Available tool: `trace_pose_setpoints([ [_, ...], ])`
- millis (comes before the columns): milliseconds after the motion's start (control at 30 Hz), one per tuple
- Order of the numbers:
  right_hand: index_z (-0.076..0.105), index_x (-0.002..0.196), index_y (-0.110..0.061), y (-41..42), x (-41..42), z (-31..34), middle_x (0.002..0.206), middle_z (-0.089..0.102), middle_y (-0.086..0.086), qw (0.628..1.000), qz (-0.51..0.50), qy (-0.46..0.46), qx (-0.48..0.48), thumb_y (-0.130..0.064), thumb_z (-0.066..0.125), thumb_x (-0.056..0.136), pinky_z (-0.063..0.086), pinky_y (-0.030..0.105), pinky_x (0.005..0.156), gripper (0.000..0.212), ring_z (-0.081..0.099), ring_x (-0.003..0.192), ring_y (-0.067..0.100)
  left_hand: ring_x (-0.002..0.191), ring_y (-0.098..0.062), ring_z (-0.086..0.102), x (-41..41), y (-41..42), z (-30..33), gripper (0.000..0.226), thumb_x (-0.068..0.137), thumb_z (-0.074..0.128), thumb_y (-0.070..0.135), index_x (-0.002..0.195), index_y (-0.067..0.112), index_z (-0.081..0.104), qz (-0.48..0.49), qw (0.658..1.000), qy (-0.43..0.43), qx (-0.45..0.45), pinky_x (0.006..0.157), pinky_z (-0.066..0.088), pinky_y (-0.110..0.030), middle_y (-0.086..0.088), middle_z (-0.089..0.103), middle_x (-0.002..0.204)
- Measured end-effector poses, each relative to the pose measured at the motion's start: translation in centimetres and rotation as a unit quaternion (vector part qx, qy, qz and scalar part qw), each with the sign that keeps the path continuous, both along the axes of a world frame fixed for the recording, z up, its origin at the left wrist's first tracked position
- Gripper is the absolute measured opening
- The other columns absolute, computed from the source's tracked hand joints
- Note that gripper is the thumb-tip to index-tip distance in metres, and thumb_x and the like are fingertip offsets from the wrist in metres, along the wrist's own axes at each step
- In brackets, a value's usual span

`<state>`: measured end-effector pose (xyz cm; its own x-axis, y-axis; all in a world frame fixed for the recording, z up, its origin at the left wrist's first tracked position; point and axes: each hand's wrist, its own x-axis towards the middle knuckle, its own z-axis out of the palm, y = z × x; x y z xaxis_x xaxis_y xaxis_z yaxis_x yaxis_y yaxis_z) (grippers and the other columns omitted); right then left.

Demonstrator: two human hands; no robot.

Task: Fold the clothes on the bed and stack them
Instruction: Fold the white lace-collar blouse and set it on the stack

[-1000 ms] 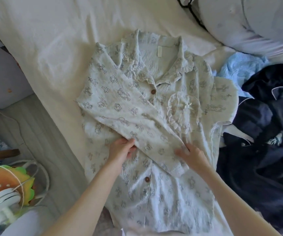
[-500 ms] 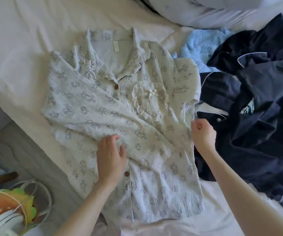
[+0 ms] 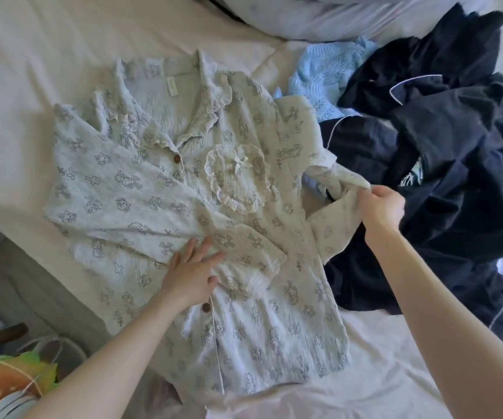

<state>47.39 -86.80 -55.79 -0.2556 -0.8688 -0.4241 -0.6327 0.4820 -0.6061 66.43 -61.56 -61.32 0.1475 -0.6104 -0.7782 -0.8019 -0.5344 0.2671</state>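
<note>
Bed (image 3: 47, 55): left hand (image 3: 191, 275) flattens shirt (image 3: 159, 207), right hand (image 3: 381, 207) lifts sleeve (image 3: 339, 213).

Open sheet (image 3: 62, 40) from nine to twelve o'clock of shirt (image 3: 183, 207); blocked at three by dark clothes (image 3: 455, 176).

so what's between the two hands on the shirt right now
In the head view, between the flat left hand and the right hand pinching the sleeve lies only the printed pajama shirt: its front panel and folded-over sleeve cuff.
</note>
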Motion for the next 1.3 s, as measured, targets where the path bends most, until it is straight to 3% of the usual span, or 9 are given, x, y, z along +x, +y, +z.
trace_pose_setpoints([
  [167, 0.069, 0.082, -0.022, -1.1, 1.2, 6.8, 0.077, 0.063, -0.008, 0.978, 0.03, -0.095, -0.184, -0.016, 0.053, 0.088, 0.047, 0.02, 0.07, 0.018, 0.055, 0.071, 0.004, 0.138, -0.019, 0.028, 0.2, -2.1, 3.0, 0.038, 0.101, 0.039, 0.029, 0.138, 0.022, 0.044, 0.229, 0.964, 0.124, -0.049, 0.109, 0.026, -0.038, 0.002, 0.031, 0.151],
  [300, 0.071, 0.106, -0.009, 5.6, 3.0, 7.1, 0.093, 0.065, -0.001, 0.909, 0.291, -0.039, -0.297, -0.005, 0.056, 0.089, 0.046, 0.023, 0.072, 0.023, 0.058, 0.079, 0.013, 0.11, -0.016, 0.058, 0.3, -3.9, 5.7, 0.023, 0.099, 0.044, 0.03, 0.116, 0.019, 0.057, 0.55, 0.769, 0.304, -0.116, 0.085, 0.046, -0.029, 0.001, 0.061, 0.12],
  [400, 0.071, 0.108, -0.011, 10.9, 2.9, 4.1, 0.102, 0.071, 0.004, 0.8, 0.575, -0.016, -0.17, -0.007, 0.053, 0.093, 0.049, 0.035, 0.081, 0.023, 0.064, 0.095, 0.022, 0.097, -0.02, 0.065, 0.6, -4.7, 6.4, 0.024, 0.099, 0.044, 0.029, 0.114, 0.013, 0.055, 0.644, 0.672, 0.339, -0.135, 0.081, 0.051, -0.033, -0.004, 0.065, 0.111],
  [467, 0.07, 0.111, -0.012, 13.0, 1.9, 1.9, 0.107, 0.07, 0.003, 0.797, 0.6, -0.006, -0.073, -0.013, 0.05, 0.096, 0.047, 0.028, 0.086, 0.025, 0.062, 0.101, 0.02, 0.093, -0.015, 0.065, 0.5, -4.6, 6.4, 0.03, 0.097, 0.047, 0.033, 0.121, 0.015, 0.05, 0.605, 0.726, 0.292, -0.146, 0.079, 0.052, -0.029, 0.001, 0.062, 0.109],
  [567, 0.065, 0.114, -0.011, 13.5, 0.6, 0.2, 0.108, 0.066, 0.004, 0.905, 0.419, 0.019, -0.069, -0.017, 0.052, 0.095, 0.045, 0.024, 0.074, 0.024, 0.062, 0.095, 0.021, 0.097, -0.008, 0.058, 0.2, -4.5, 5.5, 0.046, 0.092, 0.054, 0.036, 0.134, 0.02, 0.041, 0.517, 0.813, 0.229, -0.141, 0.078, 0.05, -0.026, 0.007, 0.055, 0.115],
  [733, 0.045, 0.134, -0.011, 9.6, 0.7, -1.7, 0.128, 0.052, 0.008, 0.955, 0.293, -0.018, 0.042, -0.024, 0.051, 0.095, 0.041, 0.027, 0.087, 0.041, 0.054, 0.112, 0.021, 0.096, -0.011, 0.054, -1.6, -6.1, 3.5, 0.062, 0.086, 0.066, 0.03, 0.138, 0.015, 0.037, 0.498, 0.84, 0.167, -0.137, 0.081, 0.046, -0.026, 0.007, 0.053, 0.113],
  [867, 0.038, 0.142, -0.012, 7.9, 2.7, -1.8, 0.135, 0.05, 0.004, 0.943, 0.306, -0.059, 0.117, -0.028, 0.049, 0.097, 0.041, 0.025, 0.088, 0.049, 0.052, 0.117, 0.019, 0.098, -0.016, 0.058, -1.6, -7.5, 2.9, 0.049, 0.092, 0.058, 0.025, 0.134, 0.004, 0.044, 0.566, 0.796, 0.164, -0.141, 0.083, 0.049, -0.032, -0.001, 0.06, 0.114],
  [1067, 0.066, 0.1, -0.02, 10.8, 3.5, -0.1, 0.09, 0.067, -0.013, 0.947, 0.244, -0.184, 0.098, -0.032, 0.044, 0.098, 0.047, 0.013, 0.074, 0.024, 0.062, 0.082, -0.004, 0.085, -0.021, 0.069, 4.3, -1.9, 6.2, 0.036, 0.073, 0.069, 0.013, 0.108, 0.005, 0.062, 0.63, 0.626, 0.431, -0.161, 0.072, 0.057, -0.033, -0.009, 0.072, 0.097],
  [1300, 0.064, 0.109, -0.007, 11.3, 5.5, -0.5, 0.103, 0.067, 0.007, 0.953, 0.194, -0.163, 0.164, -0.025, 0.042, 0.1, 0.052, 0.037, 0.09, 0.03, 0.063, 0.096, 0.02, 0.087, -0.016, 0.06, 8.7, 0.7, 4.8, 0.02, 0.088, 0.054, 0.005, 0.105, 0.012, 0.063, 0.502, 0.858, 0.043, -0.106, 0.076, 0.045, -0.029, 0.002, 0.064, 0.09],
])
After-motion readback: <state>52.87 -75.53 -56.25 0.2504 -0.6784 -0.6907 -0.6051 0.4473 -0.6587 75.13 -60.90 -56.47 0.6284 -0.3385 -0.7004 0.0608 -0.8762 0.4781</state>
